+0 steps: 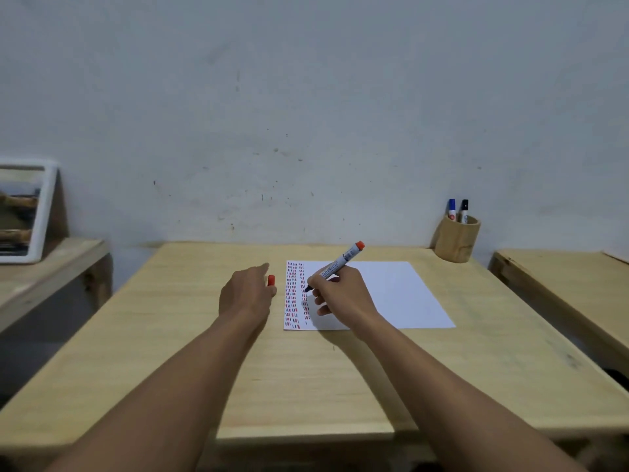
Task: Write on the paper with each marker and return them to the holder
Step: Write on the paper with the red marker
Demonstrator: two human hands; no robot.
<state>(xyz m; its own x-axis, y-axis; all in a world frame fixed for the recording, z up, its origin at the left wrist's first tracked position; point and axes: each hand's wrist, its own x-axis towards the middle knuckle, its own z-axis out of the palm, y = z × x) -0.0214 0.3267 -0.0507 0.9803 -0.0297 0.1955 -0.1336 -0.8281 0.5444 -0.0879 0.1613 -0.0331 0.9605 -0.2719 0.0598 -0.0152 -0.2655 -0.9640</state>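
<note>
A white sheet of paper (pixel 394 294) lies on the wooden table (pixel 306 369), its left strip covered with rows of short red, blue and black marks. My right hand (pixel 343 294) grips a red-ended marker (pixel 340 264), uncapped, its dark tip touching the paper among the marks. My left hand (pixel 246 294) rests just left of the sheet and holds the red cap (pixel 271 280) between its fingers. A round wooden holder (pixel 456 241) stands at the table's far right corner with a blue marker (pixel 452 209) and a black marker (pixel 464 210) upright in it.
A second wooden table (pixel 561 287) stands to the right across a narrow gap. On a lower wooden surface (pixel 41 267) to the left, a white-framed board (pixel 23 212) leans on the wall. A grey wall rises right behind the table.
</note>
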